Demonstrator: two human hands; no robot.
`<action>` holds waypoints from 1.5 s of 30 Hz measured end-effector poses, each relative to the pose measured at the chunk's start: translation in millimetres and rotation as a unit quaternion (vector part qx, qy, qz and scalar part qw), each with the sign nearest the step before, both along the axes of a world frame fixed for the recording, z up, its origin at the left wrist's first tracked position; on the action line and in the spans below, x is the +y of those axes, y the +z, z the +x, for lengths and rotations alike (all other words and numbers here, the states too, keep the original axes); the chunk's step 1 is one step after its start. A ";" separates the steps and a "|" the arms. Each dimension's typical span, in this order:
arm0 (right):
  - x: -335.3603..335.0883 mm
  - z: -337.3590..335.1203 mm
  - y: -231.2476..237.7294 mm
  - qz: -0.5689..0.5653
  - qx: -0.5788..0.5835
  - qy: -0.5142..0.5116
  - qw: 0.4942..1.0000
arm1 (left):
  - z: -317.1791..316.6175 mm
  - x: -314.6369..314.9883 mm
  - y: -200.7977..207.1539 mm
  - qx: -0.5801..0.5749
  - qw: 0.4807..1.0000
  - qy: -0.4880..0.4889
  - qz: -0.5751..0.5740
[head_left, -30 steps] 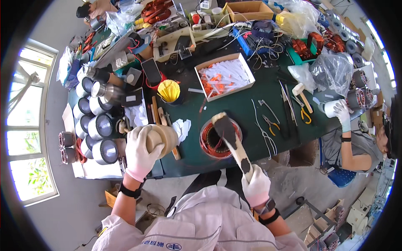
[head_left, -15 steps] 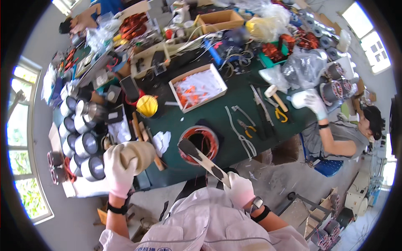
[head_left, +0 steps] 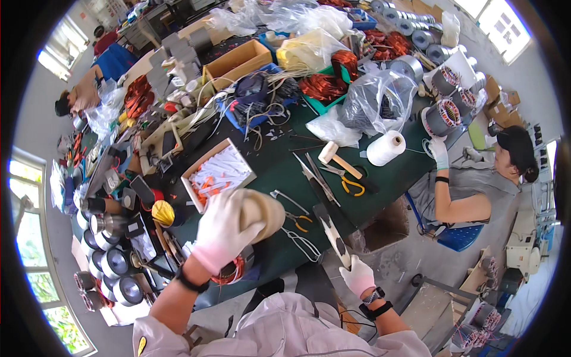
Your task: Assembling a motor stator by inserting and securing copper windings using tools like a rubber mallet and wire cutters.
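My left hand [head_left: 225, 235] grips a thick beige cylinder [head_left: 264, 217] with a rounded side, held above the bench. Under that forearm, a ring-shaped motor stator [head_left: 233, 271] with red-orange windings is partly hidden. In my right hand [head_left: 358, 276] is a flat wooden paddle [head_left: 333, 237] with dark worn patches, its far end pointing over the bench edge. Between the two hands lie pliers [head_left: 298, 221] with orange handles and a looped white cord [head_left: 304, 245]. An open white box [head_left: 223, 169] holds white and orange strips beyond my left hand.
On the green bench lie a mallet [head_left: 339, 159], yellow-handled scissors [head_left: 351, 185] and a white thread spool [head_left: 386, 149]. A co-worker sits at the right, one gloved hand [head_left: 439, 152] at a wound stator [head_left: 443, 118]. Several dark-rimmed metal cylinders [head_left: 128, 288] crowd the left side.
My view has turned right. My left hand brought the beige cylinder over near the stator; my right hand swung the paddle off the stator to the right. The co-worker let go of the spool.
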State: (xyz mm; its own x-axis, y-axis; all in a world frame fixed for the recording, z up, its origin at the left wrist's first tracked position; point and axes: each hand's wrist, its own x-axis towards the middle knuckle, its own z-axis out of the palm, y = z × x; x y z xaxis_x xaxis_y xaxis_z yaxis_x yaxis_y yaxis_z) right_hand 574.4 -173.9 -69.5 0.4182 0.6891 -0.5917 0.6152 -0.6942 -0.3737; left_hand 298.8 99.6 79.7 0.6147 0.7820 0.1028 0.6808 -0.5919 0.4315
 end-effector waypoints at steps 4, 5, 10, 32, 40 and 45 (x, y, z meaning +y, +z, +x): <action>34.3 31.4 -25.2 0.025 0.032 0.052 0.998 | 81.5 55.9 -92.6 0.076 0.996 -0.011 -0.045; 43.7 36.6 -34.3 0.048 0.038 0.084 0.995 | 92.9 69.2 -108.5 0.104 0.994 -0.009 -0.040; 103.8 53.7 -68.6 0.087 0.041 0.115 0.989 | 143.5 106.5 -138.7 0.137 0.987 0.036 -0.077; 161.2 -78.4 -99.1 0.152 -0.223 0.488 0.830 | -277.2 -285.2 -98.4 -0.115 0.744 0.407 -0.517; 124.5 -196.0 -100.3 0.152 0.041 0.373 0.915 | -370.6 -445.8 -355.1 0.068 0.751 0.335 -0.565; 118.2 -178.9 -130.4 0.171 0.127 0.275 0.938 | -341.7 -488.9 -501.3 0.115 0.729 0.349 -0.578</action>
State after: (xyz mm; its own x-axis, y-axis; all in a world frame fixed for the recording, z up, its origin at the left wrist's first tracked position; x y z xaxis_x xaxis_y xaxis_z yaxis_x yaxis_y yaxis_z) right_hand 395.5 -55.7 -199.8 -0.1797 0.9269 -0.3295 0.7060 -0.1117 -0.6993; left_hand -42.9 -389.3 -421.6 -0.0768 0.3944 -0.9157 0.7749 0.6016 0.1942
